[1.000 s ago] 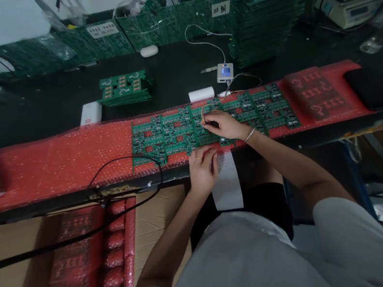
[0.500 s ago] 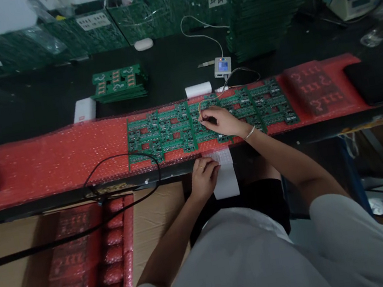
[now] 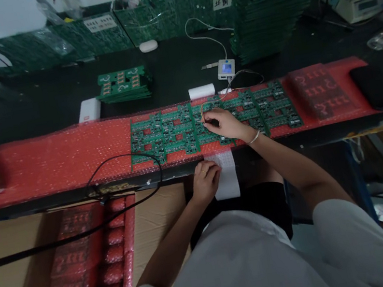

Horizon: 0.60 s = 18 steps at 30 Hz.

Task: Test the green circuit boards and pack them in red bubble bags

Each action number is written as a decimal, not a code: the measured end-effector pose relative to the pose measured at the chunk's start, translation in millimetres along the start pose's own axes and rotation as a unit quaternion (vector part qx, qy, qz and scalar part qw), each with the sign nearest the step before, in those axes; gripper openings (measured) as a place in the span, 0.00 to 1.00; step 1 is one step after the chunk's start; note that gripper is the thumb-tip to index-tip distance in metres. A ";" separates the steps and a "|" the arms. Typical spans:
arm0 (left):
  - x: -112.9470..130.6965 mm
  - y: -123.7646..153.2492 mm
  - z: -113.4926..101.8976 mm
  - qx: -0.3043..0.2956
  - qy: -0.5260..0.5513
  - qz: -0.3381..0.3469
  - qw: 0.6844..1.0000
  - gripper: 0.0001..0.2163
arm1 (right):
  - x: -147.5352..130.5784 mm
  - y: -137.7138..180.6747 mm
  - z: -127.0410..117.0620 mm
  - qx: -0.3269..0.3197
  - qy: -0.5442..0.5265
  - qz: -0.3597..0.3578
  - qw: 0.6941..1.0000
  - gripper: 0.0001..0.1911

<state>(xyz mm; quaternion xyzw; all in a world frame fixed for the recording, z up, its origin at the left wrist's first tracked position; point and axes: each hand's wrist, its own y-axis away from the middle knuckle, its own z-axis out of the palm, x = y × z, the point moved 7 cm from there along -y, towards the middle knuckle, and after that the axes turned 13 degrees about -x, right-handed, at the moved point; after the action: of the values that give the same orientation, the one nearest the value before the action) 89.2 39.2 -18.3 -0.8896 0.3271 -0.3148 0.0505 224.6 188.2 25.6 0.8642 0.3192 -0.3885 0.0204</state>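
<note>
On red bubble wrap (image 3: 65, 157) lies a row of green circuit board panels (image 3: 177, 133). My right hand (image 3: 227, 124) is over the middle panel, its thumb and forefinger pinched on the end of a thin cable (image 3: 202, 110). That cable runs back to a small white tester (image 3: 226, 68) with a lit screen. Below the table edge, my left hand (image 3: 205, 181) has its fingers curled at the left edge of a white label sheet (image 3: 227, 179). The fingertips seem to grip the sheet; whether a loose label is between them cannot be seen.
Green board stacks stand at back left (image 3: 123, 86) and back right (image 3: 266, 18). A wrapped board bundle (image 3: 322, 92) and a dark flat object (image 3: 375, 87) lie right. A black cable (image 3: 129, 208) loops across the front, above a carton (image 3: 160, 222) of red-wrapped bundles.
The view has shifted slightly, so things appear a little farther right. Both hands hold nearly the same places. An orange light on the tester no longer shows.
</note>
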 end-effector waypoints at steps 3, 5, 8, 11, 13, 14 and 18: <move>4.3 -4.6 -14.6 -0.012 0.020 0.001 1.000 0.07 | -3.1 3.8 -6.6 0.040 -0.021 -0.009 0.999 0.06; -0.2 -19.2 -36.6 -0.006 0.039 -0.006 0.999 0.07 | 0.6 8.2 -14.7 0.101 -0.051 0.004 0.994 0.06; -26.3 -63.3 -73.1 0.001 0.048 -0.042 0.998 0.06 | 10.7 11.7 -19.6 0.152 -0.090 0.031 0.984 0.06; -59.5 -121.1 -86.4 -0.063 0.040 -0.039 0.996 0.05 | 16.5 10.2 -17.3 0.152 -0.108 0.036 0.982 0.07; -76.4 -153.3 -80.6 -0.131 0.020 -0.016 0.991 0.05 | 17.6 9.2 -15.7 0.150 -0.111 0.034 0.982 0.07; -82.6 -165.3 -75.7 -0.162 0.005 -0.004 0.987 0.06 | 17.8 8.8 -15.0 0.149 -0.111 0.035 0.982 0.07; -94.5 -189.0 -55.1 -0.251 -0.048 0.028 0.966 0.10 | 17.0 8.4 -14.2 0.148 -0.101 0.037 0.983 0.06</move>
<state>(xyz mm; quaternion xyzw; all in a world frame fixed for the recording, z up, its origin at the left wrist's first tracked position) 105.0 251.2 31.7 -0.8783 0.4177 -0.1775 -0.1501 247.2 194.6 22.1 0.8253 0.2222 -0.5155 -0.0619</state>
